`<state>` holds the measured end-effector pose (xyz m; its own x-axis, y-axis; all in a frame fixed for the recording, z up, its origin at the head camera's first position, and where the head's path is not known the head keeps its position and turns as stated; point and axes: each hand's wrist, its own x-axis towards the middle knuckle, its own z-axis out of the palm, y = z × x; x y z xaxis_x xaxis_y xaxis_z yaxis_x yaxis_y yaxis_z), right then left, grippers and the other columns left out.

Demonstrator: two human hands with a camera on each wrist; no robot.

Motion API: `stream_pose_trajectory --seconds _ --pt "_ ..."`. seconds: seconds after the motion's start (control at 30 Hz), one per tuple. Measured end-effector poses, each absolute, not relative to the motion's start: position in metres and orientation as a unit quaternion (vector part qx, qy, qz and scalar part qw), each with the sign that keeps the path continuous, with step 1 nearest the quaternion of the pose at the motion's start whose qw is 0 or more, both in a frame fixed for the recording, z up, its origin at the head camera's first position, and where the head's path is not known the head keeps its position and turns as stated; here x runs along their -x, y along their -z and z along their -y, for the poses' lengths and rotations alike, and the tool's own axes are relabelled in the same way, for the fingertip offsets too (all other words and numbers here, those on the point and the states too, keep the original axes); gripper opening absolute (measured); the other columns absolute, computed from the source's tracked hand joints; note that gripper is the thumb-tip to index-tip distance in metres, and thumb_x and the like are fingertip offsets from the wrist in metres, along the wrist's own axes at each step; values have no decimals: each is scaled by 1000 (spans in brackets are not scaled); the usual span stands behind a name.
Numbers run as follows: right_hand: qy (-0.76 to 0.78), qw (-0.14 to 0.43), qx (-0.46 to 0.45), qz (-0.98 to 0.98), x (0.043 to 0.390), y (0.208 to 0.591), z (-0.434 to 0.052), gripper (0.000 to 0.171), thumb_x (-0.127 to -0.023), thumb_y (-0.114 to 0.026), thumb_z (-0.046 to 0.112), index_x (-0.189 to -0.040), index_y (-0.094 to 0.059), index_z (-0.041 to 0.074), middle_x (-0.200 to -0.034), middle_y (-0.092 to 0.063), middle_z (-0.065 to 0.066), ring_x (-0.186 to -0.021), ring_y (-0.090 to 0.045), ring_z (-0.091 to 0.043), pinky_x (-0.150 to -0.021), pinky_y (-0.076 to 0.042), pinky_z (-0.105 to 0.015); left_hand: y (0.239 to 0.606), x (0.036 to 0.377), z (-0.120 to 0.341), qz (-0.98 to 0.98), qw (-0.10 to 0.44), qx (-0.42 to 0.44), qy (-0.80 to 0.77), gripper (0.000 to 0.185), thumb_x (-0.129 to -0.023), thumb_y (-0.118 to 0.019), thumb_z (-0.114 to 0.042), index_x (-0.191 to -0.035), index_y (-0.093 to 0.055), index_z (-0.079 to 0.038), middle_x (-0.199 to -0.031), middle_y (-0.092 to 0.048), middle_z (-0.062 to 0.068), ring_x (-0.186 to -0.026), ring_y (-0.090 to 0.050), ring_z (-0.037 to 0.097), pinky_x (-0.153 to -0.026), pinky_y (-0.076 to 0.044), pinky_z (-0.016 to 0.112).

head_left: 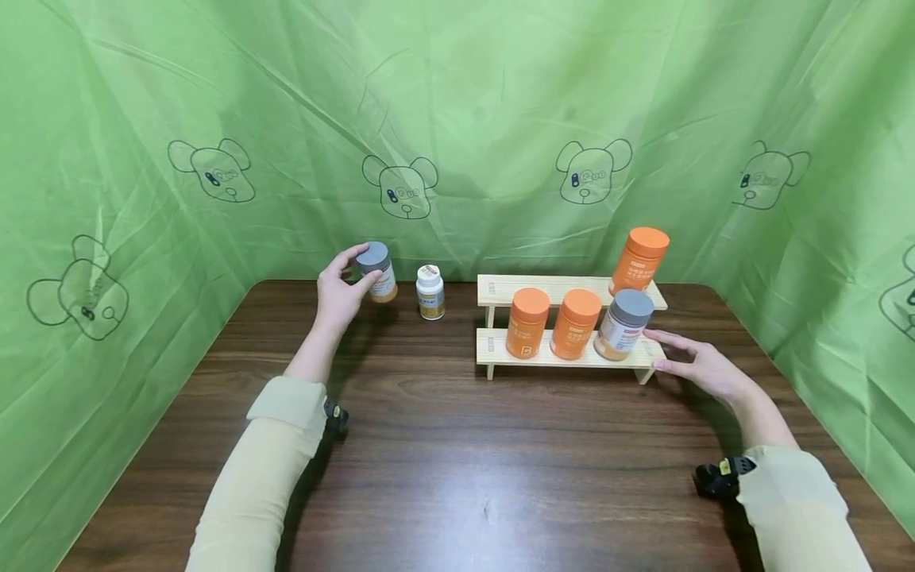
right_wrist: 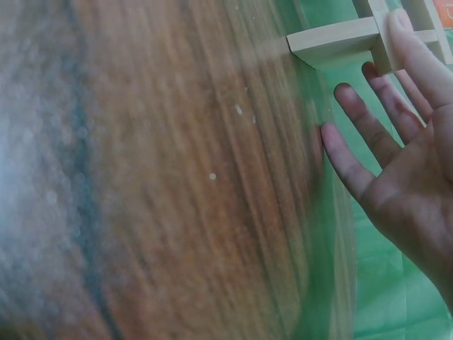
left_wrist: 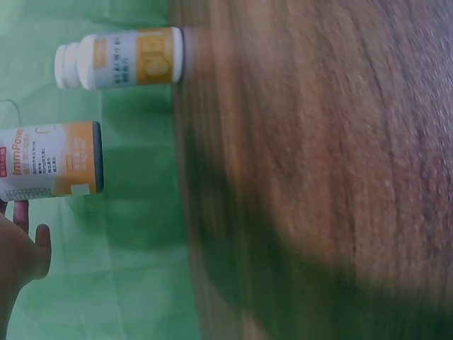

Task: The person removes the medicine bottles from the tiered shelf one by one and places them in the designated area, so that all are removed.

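Nearest to me are the two pale sleeves, each with a small black camera strapped at the wrist, stretched over the dark wooden table [head_left: 457, 477]. The wooden rack [head_left: 565, 356], a little two-step shelf, stands toward the far right of the table, and I'll place everything from it.

Just off the rack's right end lies the right hand [head_left: 704, 367], its fingers straight and spread, holding nothing; the fingertips [right_wrist: 403, 21] are right at the rack's end post, close to the grey-lidded jar [head_left: 623, 324] on the lower step, though I cannot tell whether they touch the jar. On that same lower step, left of the grey-lidded jar, stand two orange-lidded jars [head_left: 550, 323] side by side. On the upper step, at the right end, stands a taller orange jar [head_left: 638, 260].

Well to the left of the rack, the left hand [head_left: 343, 290] is wrapped around a grey-lidded bottle [head_left: 379, 272], thumb and fingers curled about it, holding it lifted a little off the table and slightly tilted. Between that bottle and the rack a small white bottle [head_left: 430, 291] stands upright on the table.

Behind the rack hangs a green curtain [head_left: 457, 119] printed with outlined bear heads.
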<state>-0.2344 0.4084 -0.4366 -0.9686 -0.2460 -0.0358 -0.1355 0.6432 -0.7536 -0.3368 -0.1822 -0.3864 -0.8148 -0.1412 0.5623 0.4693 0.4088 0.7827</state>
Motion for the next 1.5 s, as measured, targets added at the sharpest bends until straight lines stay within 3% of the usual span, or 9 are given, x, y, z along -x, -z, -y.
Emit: stream_pose_trajectory --seconds 0.27,0.47,0.63,1.0,1.3,1.5 --pt "408 68 107 -904 236 436 -408 61 -90 -64 29 -145 -39 21 -150 -33 -18 -135 -25 -41 -103 -25 -63 402 351 186 800 269 92 529 48 -78 -78 -19 -123 -62 -15 -115 -63 14 -100 -55 24 -87 -45 51" --pt "411 68 105 -903 235 437 -408 61 -90 -64 29 -145 -40 21 -150 -32 -19 -135 -24 -41 -103 -23 -63 413 358 183 813 247 94 518 48 -79 -77 -18 -124 -61 -13 -106 -64 17 -97 -57 27 -84 -46 43" --pt "409 66 105 -904 235 437 -408 60 -90 -64 29 -145 -40 21 -149 -33 -18 -135 -25 -40 -103 -24 -62 420 362 178 827 222 92 509 48 -80 -76 -16 -125 -60 -13 -102 -63 16 -96 -56 26 -85 -46 46" --pt "408 64 108 -904 233 436 -407 59 -90 -64 28 -144 -40 22 -149 -33 -19 -135 -24 -41 -103 -23 -64 427 364 175 840 177 84 506 48 -84 -72 -14 -129 -56 -11 -109 -59 18 -103 -52 32 -90 -42 53" --pt "414 68 105 -902 233 436 -408 60 -90 -64 29 -145 -40 20 -149 -32 -19 -135 -23 -42 -104 -21 -65 426 361 176 847 154 75 503 49 -86 -69 -15 -131 -53 -13 -110 -55 17 -104 -49 39 -83 -41 41" --pt "413 67 105 -902 232 436 -407 60 -91 -64 28 -145 -40 20 -149 -32 -19 -135 -25 -42 -104 -23 -63 421 359 176 858 147 78 486 52 -86 -70 -16 -134 -51 -12 -130 -52 16 -119 -47 32 -101 -37 49"
